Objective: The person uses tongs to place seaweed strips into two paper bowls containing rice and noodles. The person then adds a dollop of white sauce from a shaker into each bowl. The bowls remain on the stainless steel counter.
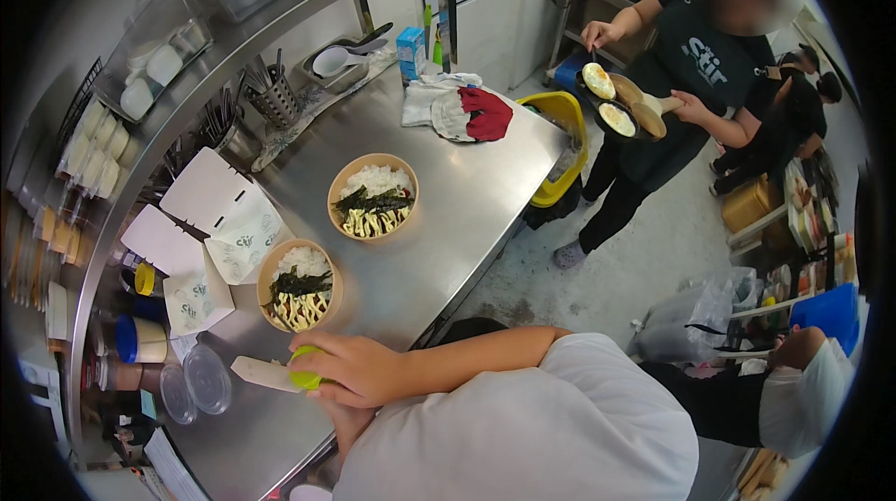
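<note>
My right hand (350,368) is closed around a rounded yellow-green thing (305,366) at the table's near edge. A flat, pale, blade-like piece (264,373) sticks out beside it to the left; whether the two are joined I cannot tell. Below the right hand shows part of my left hand (349,422), its fingers hidden. Just beyond, a round paper bowl (339,288) holds rice, dark seaweed strips and a pale yellow sauce in zigzags. A second such bowl (414,185), filled alike, stands farther back to the right.
Open white takeaway boxes (191,300) and clear lids (207,380) lie left. Cloths (457,111) and a blue carton (411,53) stand at the back. A shelf (271,15) overhangs the table. A co-worker (686,81) holds a black pan (597,104) with fried eggs beside a yellow bin (565,188).
</note>
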A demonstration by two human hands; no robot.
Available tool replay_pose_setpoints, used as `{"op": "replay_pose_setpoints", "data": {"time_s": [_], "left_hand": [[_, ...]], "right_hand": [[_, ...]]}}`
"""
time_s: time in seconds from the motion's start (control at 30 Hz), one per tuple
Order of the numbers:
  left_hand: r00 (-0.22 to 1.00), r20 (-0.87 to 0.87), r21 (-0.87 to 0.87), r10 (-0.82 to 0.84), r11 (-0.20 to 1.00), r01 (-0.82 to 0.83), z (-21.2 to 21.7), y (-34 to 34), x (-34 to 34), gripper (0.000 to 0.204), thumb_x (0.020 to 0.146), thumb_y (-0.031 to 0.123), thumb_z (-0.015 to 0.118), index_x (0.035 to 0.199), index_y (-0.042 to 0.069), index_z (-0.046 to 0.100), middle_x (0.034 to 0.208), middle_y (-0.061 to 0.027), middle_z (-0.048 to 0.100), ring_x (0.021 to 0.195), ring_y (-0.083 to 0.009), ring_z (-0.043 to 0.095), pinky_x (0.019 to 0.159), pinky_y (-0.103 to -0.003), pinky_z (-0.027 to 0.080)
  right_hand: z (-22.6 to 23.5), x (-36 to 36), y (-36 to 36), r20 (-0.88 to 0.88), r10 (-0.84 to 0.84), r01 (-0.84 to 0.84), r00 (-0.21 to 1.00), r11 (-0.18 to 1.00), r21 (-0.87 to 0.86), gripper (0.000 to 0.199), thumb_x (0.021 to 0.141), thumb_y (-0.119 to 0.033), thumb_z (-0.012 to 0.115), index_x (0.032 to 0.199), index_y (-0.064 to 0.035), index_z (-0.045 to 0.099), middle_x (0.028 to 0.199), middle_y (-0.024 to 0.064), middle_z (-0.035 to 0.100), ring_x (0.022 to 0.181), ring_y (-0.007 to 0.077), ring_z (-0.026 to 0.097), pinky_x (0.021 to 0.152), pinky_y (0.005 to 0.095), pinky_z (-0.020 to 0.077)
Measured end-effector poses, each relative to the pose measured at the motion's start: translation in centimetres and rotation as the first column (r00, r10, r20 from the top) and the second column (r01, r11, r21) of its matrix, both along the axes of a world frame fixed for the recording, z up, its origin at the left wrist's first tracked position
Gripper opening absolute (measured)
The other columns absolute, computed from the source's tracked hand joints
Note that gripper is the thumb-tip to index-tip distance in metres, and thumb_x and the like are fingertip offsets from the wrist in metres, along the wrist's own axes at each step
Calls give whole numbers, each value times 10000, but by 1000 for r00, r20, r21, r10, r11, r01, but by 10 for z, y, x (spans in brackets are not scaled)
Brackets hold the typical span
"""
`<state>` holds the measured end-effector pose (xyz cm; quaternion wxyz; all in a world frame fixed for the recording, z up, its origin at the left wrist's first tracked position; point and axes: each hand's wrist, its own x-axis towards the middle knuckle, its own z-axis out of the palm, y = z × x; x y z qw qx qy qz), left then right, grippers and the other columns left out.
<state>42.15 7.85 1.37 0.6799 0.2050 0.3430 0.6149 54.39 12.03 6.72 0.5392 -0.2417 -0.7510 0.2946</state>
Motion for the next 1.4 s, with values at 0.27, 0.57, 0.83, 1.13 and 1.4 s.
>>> {"op": "replay_pose_setpoints", "data": {"time_s": [0.27, 0.57, 0.83, 1.13, 1.4], "left_hand": [[994, -98, 99, -46, 994, 55, -18, -1, 33, 370, 992, 391, 404, 1229, 116, 475, 1132, -44, 570, 1057, -198, 583, 896, -367, 488], [953, 148, -63, 265, 964, -258, -26, -40, 46, 316, 959, 325, 444, 1142, 91, 553, 997, -58, 630, 898, -219, 624, 736, -356, 510], [935, 77, -108, 347, 935, -339, -4, -68, 32, 279, 960, 293, 432, 1063, 55, 538, 840, -70, 594, 700, -188, 605, 550, -273, 476], [926, -52, -19, 375, 926, -376, 4, -49, -26, 261, 1014, 282, 406, 1072, 54, 520, 891, -70, 590, 761, -176, 596, 668, -296, 486], [753, -505, 196, 422, 906, -375, -30, -19, -106, 348, 1042, 376, 323, 1024, 50, 445, 794, -89, 576, 720, -160, 548, 667, -288, 438]], "right_hand": [[15, 47, -8, -2, 15, -15, 1000, 967, -256, 284, 933, -273, 545, 1088, -35, 557, 973, 136, 578, 831, 334, 612, 686, 398, 495], [3, 62, -22, -346, 434, -554, 832, 612, -564, 528, 920, -215, 608, 1348, 7, 392, 1161, 180, 569, 1043, 268, 576, 926, 328, 431], [-28, 36, -49, -16, 414, -409, 910, 892, -190, 762, 778, -160, 756, 1380, -11, 313, 1281, 245, 475, 1181, 393, 476, 1024, 447, 375], [-39, -17, -47, -7, 346, -342, 938, 924, -170, 668, 743, -144, 766, 1305, -46, 417, 1211, 184, 534, 1168, 389, 480, 1011, 455, 376], [-50, -44, -44, -105, 242, -262, 965, 923, -282, 647, 783, -86, 752, 1293, -75, 355, 1269, 219, 502, 1150, 325, 540, 983, 415, 422]]}}
